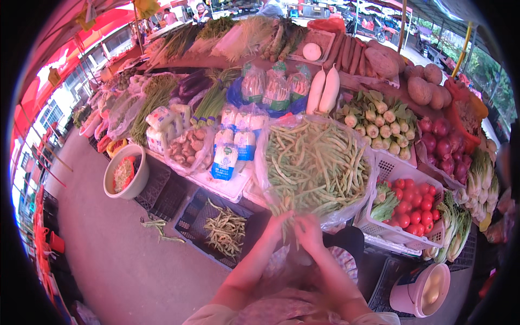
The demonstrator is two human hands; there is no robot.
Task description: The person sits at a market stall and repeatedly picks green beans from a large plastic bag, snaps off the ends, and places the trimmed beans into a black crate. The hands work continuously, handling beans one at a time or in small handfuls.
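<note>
Two hands, the left hand (277, 223) and the right hand (309, 232), meet at one big heap of green beans (317, 162). Beyond the heap lie two long white radishes (324, 89). One white basket (398, 234) of red tomatoes (414, 203), too many to count, sits right of the hands. One round basin (125, 173) stands well to their left. One white bucket (422, 292) stands to their lower right.

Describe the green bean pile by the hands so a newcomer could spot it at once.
Start at the long vegetable stall. At its near edge, above both hands, lies a clear plastic sheet heaped with the green bean pile. It is loose long pale-green pods, unlike the red tomatoes in the white basket on its right.
</note>
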